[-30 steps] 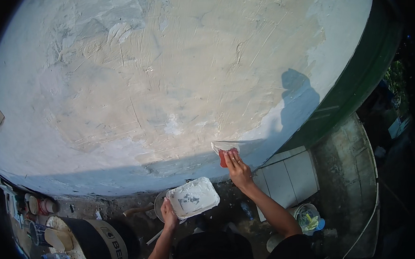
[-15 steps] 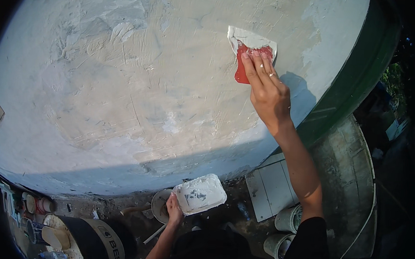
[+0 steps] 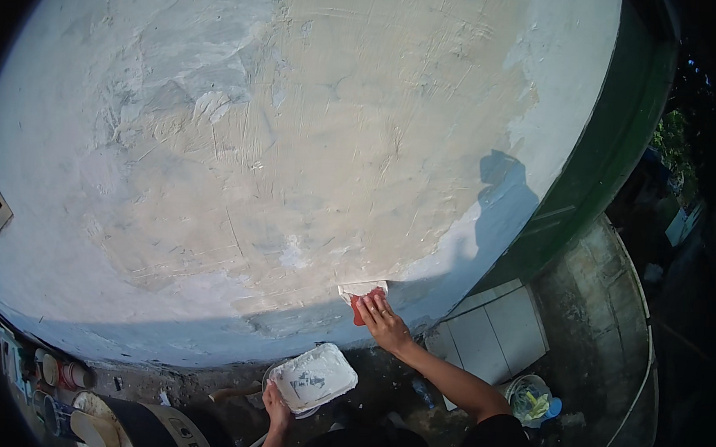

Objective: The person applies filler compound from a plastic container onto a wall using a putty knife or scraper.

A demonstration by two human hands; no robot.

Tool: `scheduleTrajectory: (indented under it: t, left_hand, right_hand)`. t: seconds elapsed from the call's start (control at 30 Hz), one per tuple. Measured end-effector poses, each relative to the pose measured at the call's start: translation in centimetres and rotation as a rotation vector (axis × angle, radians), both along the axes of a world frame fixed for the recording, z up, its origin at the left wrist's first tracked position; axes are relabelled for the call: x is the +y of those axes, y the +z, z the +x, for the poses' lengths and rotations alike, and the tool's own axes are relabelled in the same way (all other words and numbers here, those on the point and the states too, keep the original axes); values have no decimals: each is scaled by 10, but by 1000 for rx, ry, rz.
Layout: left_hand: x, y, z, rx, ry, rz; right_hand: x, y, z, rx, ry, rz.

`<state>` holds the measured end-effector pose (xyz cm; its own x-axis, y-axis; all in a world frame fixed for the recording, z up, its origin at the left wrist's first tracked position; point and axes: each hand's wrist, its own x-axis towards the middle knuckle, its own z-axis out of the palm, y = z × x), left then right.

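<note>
My right hand (image 3: 380,323) grips a red scraper (image 3: 361,305) whose broad, putty-coated blade rests on the lower part of the patchy white and beige wall (image 3: 356,125), where a shadow crosses it. Fingers lie together on the red body. Below and to the left, my left hand (image 3: 275,400) holds a white rectangular tray (image 3: 332,373) by its left end, with white paste smeared over its inside. The tray is near the foot of the wall.
Pale tiles (image 3: 501,330) lean at the right beside a green panel (image 3: 575,155). A bucket (image 3: 515,397) stands by my right arm. A black drum (image 3: 128,427) and stacked containers (image 3: 70,374) are at lower left. A concrete slab (image 3: 593,336) lies at right.
My right hand rose high on the wall with the scraper and has come back down, slightly left of and lower than a second ago. The tray also sits lower in view.
</note>
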<state>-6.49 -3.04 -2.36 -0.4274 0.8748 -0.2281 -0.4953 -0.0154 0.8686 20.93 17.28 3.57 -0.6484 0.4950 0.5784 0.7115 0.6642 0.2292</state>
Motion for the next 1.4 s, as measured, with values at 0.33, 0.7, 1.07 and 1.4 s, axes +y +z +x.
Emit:
scheduleTrajectory:
  t: [0.33,0.7,1.07,1.4]
  left_hand:
    - [32,24,26,-53,-52,31]
    - [25,21,36,-13,-154,46]
    - [8,19,18,45,-107,26]
    - [32,31,55,11,-169,24]
  right_hand:
    - [18,372,90,395,-117,536]
    - [78,326,63,113,-88,499]
    - [20,-19,64,137,-120,-48]
    - [26,343,82,393,-62,636]
